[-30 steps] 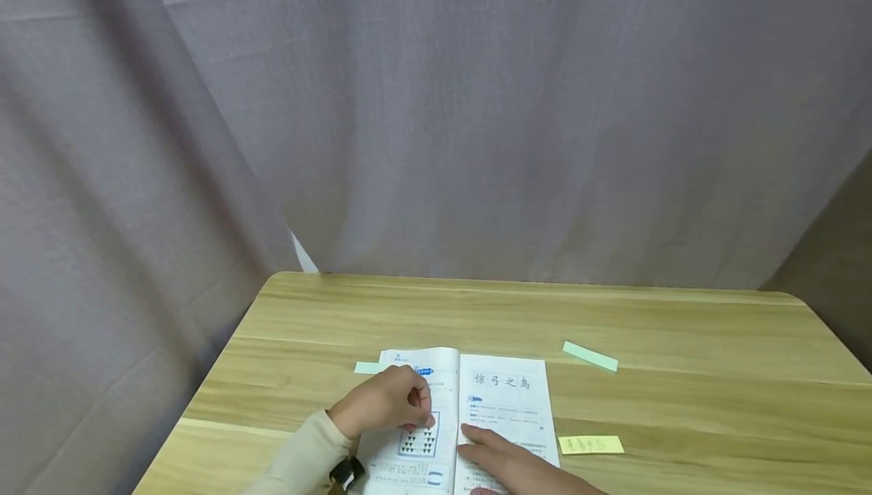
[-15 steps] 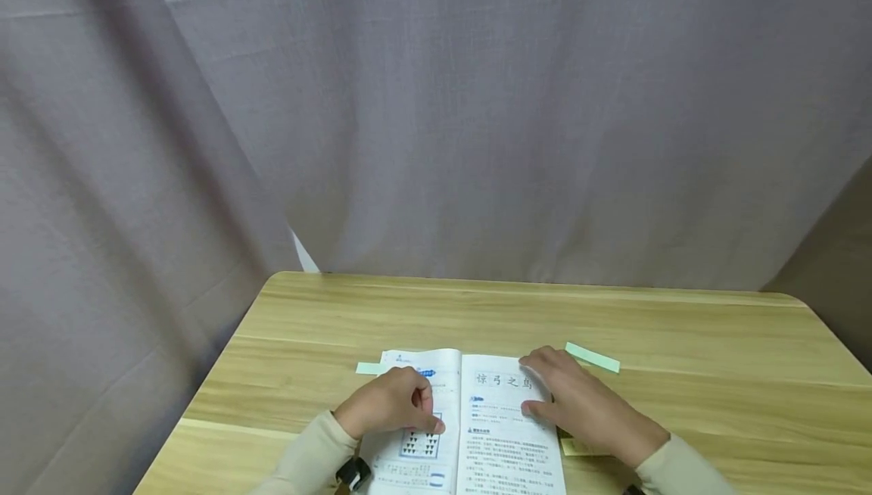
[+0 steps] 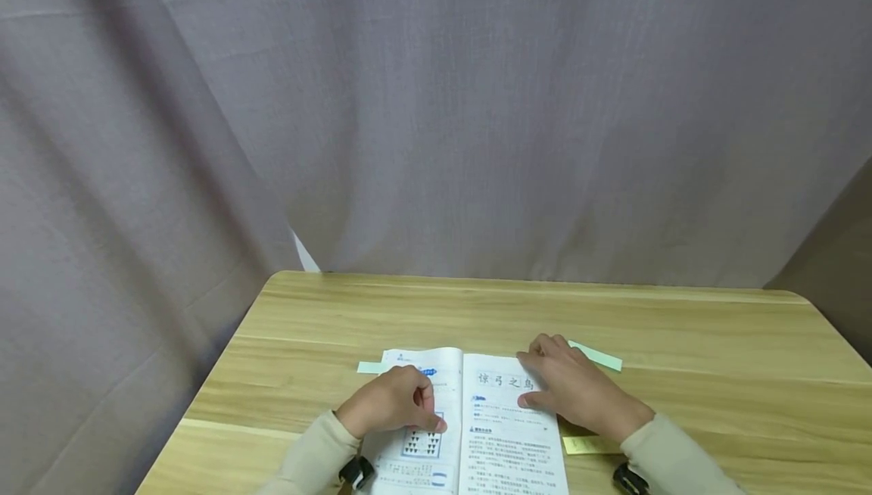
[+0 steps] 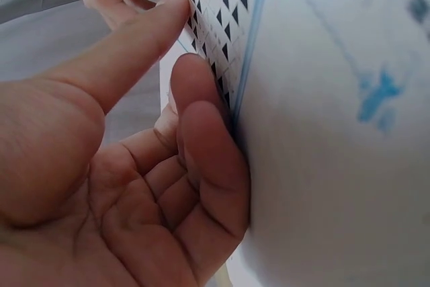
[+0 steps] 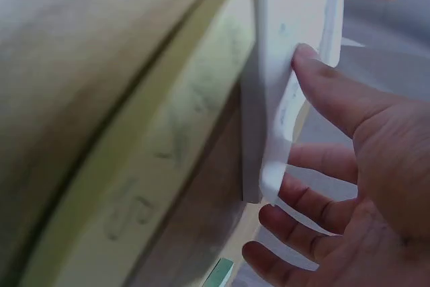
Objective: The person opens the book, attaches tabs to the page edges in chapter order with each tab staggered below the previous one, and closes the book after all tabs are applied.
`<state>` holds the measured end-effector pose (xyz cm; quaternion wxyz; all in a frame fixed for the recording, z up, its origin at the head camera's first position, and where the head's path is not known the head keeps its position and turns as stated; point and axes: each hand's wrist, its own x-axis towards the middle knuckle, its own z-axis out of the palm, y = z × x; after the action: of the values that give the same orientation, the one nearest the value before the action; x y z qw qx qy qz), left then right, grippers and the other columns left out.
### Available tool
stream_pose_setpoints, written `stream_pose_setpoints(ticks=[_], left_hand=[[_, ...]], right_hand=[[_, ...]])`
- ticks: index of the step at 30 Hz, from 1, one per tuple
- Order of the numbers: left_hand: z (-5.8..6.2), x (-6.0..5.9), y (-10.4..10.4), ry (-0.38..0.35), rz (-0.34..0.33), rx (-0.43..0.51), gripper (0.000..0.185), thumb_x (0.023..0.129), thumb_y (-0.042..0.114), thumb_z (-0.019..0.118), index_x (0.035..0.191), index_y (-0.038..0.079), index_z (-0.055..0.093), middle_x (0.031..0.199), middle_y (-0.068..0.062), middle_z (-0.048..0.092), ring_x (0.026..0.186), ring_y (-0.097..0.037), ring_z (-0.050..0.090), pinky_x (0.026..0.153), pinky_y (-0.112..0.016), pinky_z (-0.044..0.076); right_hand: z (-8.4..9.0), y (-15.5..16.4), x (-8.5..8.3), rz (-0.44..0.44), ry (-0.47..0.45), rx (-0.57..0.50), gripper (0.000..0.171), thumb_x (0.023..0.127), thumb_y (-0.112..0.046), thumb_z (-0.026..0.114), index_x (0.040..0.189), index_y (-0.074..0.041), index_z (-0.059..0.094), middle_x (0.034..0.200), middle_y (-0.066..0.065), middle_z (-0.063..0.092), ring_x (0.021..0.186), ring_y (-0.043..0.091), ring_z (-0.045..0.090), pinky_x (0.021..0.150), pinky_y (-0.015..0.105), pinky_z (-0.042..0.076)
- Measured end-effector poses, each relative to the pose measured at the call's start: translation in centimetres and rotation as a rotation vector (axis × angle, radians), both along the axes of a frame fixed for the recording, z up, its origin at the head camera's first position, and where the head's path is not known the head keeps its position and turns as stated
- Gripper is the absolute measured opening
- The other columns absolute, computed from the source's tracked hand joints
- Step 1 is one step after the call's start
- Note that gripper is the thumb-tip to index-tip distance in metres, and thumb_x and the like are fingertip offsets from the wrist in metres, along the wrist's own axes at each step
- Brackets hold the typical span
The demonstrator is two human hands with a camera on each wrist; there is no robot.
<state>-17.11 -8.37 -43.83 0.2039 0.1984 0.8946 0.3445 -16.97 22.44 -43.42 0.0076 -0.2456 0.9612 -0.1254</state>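
Observation:
An open book (image 3: 507, 434) lies on the wooden table (image 3: 409, 313). My left hand (image 3: 395, 403) rests on its left page, thumb tip by a grid of black triangles (image 4: 222, 5) and fingers loosely curled against the paper (image 4: 322, 132). Over the upper right corner of the right page sits my right hand (image 3: 568, 387). In the right wrist view that hand (image 5: 349, 166) pinches the page edge (image 5: 289, 65), thumb on top and fingers beneath, and the page curls up off the book.
A yellow sticky note (image 3: 589, 445) lies right of the book, partly under my right forearm. One green paper strip (image 3: 605, 359) sits just past my right hand, another (image 3: 370, 367) at the book's upper left corner. Grey curtain (image 3: 436, 116) hangs behind the table.
My right hand moved from the lower middle of the right page up to its upper right corner and took the page edge. The left hand stayed put.

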Motion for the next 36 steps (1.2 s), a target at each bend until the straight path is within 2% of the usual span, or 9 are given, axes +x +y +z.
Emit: stream_pose_setpoints(ticks=[7,11,14,19,22,27,31,34,36], left_hand=[[0.2,-0.2,-0.3,0.009,0.004,-0.015,0.035,0.078,0.026,0.094,0.066,0.017,0.063,0.063,0.008,0.055,0.062,-0.007,0.051,0.058,-0.023,0.04],[0.0,-0.2,-0.5,-0.004,0.007,-0.002,0.035,0.078,0.025,0.094,0.066,0.016,0.063,0.063,0.008,0.055,0.061,-0.008,0.05,0.057,-0.023,0.04],[-0.1,-0.3,-0.6,-0.004,0.007,0.008,0.034,0.078,0.025,0.094,0.066,0.017,0.063,0.062,0.008,0.055,0.06,-0.007,0.05,0.056,-0.022,0.04],[-0.2,-0.3,-0.7,0.005,0.009,0.02,0.035,0.078,0.025,0.094,0.066,0.017,0.062,0.063,0.009,0.055,0.061,-0.006,0.05,0.056,-0.022,0.039],[-0.3,-0.2,-0.6,0.007,0.004,0.02,0.035,0.078,0.025,0.094,0.066,0.017,0.062,0.063,0.009,0.054,0.062,-0.006,0.05,0.057,-0.022,0.039],[-0.2,0.0,-0.4,0.022,0.0,0.015,0.036,0.08,0.027,0.093,0.068,0.017,0.061,0.067,0.009,0.056,0.066,-0.006,0.05,0.059,-0.022,0.039],[-0.3,0.1,-0.5,0.031,-0.003,0.02,0.034,0.082,0.025,0.092,0.071,0.018,0.061,0.067,0.009,0.056,0.065,-0.006,0.05,0.058,-0.022,0.039],[-0.3,0.1,-0.6,0.01,-0.027,0.055,0.028,0.085,0.02,0.089,0.074,0.018,0.063,0.065,0.01,0.056,0.061,-0.004,0.049,0.057,-0.019,0.039],[-0.4,0.2,-0.7,-0.024,-0.055,0.12,0.021,0.09,0.015,0.083,0.078,0.017,0.066,0.065,0.01,0.057,0.059,-0.003,0.049,0.056,-0.018,0.038]], right_hand=[[-0.5,-0.5,0.5,0.01,0.128,0.02,0.061,0.082,-0.039,0.089,0.13,-0.006,0.072,0.127,0.011,0.066,0.117,0.033,0.061,0.094,0.053,0.053],[-0.4,-0.9,0.6,-0.036,0.113,-0.041,0.059,0.08,-0.032,0.093,0.129,-0.007,0.071,0.125,0.007,0.068,0.117,0.031,0.062,0.096,0.052,0.053],[0.0,-1.1,0.6,-0.114,0.019,-0.187,0.055,0.083,-0.022,0.091,0.131,-0.009,0.069,0.127,0.003,0.069,0.117,0.025,0.064,0.097,0.048,0.054],[1.1,-1.4,1.1,-0.205,-0.138,-0.517,0.047,0.093,-0.014,0.081,0.137,-0.006,0.065,0.121,0.003,0.072,0.099,0.015,0.068,0.084,0.034,0.058],[1.6,-1.5,1.9,-0.212,-0.199,-0.669,0.046,0.098,-0.017,0.077,0.14,-0.003,0.062,0.117,0.007,0.073,0.093,0.014,0.071,0.079,0.029,0.06],[1.8,-1.9,4.2,-0.153,-0.328,-0.83,0.05,0.109,-0.026,0.061,0.15,0.001,0.053,0.132,0.019,0.068,0.101,0.019,0.073,0.079,0.028,0.061],[1.2,-3.0,6.3,0.016,-0.319,-0.73,0.05,0.113,-0.027,0.051,0.157,-0.004,0.045,0.15,0.019,0.056,0.12,0.028,0.066,0.092,0.032,0.058],[0.0,-4.1,7.4,0.126,-0.157,-0.535,0.055,0.111,-0.033,0.055,0.16,-0.009,0.043,0.158,0.012,0.049,0.132,0.032,0.06,0.1,0.039,0.057],[-0.8,-4.7,8.0,0.144,-0.042,-0.427,0.062,0.107,-0.04,0.061,0.16,-0.014,0.043,0.161,0.008,0.047,0.138,0.031,0.056,0.103,0.043,0.056]])
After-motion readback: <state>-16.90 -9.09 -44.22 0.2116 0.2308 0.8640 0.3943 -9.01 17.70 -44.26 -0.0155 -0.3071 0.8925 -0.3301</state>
